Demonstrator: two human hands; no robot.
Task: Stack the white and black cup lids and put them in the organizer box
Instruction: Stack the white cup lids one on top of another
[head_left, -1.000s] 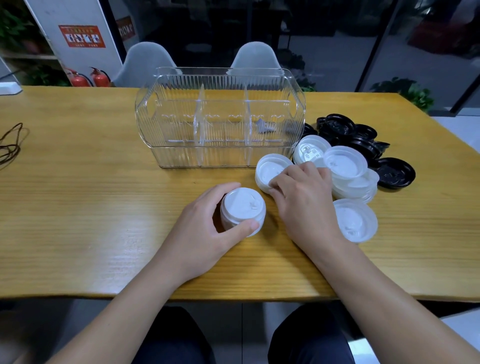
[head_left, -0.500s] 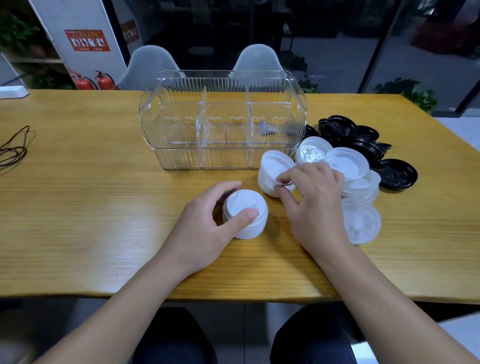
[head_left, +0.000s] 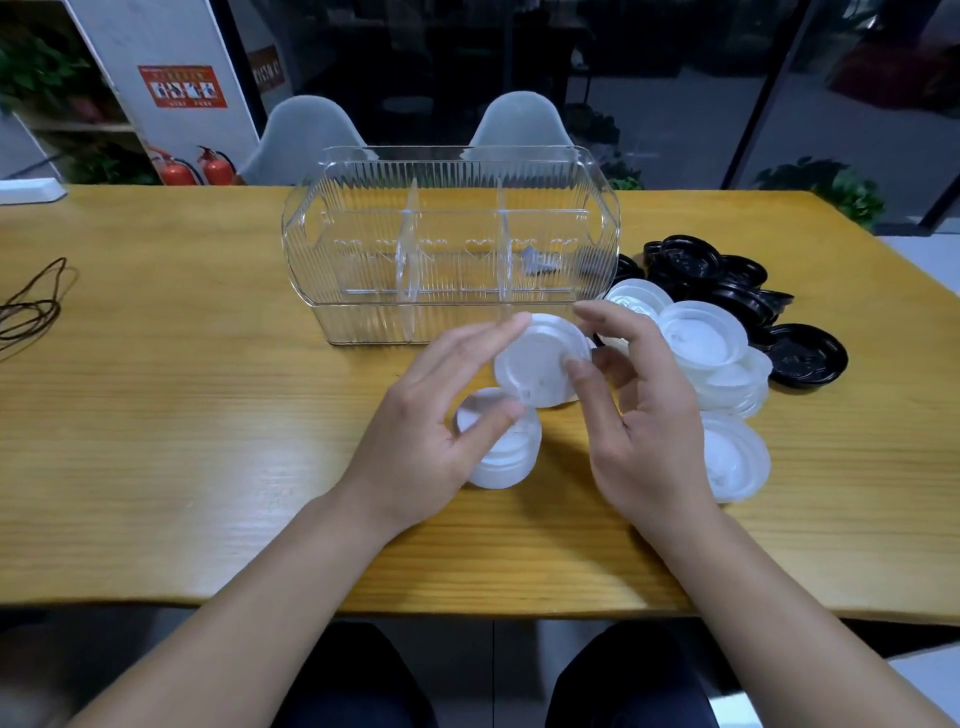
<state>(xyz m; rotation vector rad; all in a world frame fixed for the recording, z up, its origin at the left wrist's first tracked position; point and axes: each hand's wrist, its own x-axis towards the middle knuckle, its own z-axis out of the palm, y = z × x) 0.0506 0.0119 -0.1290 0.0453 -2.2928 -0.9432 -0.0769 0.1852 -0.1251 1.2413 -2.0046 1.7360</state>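
A wooden bench fills the view, with 2 grey chairs and dark glass behind its far edge.

A single white lid is held tilted in the air near the middle of the bench, just above and to the right of a short stack of white lids standing on the wood. The right hand pinches the lid's right rim, thumb on the near face and fingers curled over the far edge. The left hand has its fingers nearly straight, fingertips touching the lid's left rim; its thumb lies across the stack below.

These lids look like thin moulded plastic: very light, springy, smooth and a little slick. My judgement is that the rim is the place to hold, since pressing the flat centre would flex it, and a squeeze across the rim could pop it loose.

More loose white lids lie toward the right edge, with a heap of black lids beyond them. The clear organizer box, split into 3 compartments, stands near the far edge and holds no lids. A dark cord lies at the left edge.
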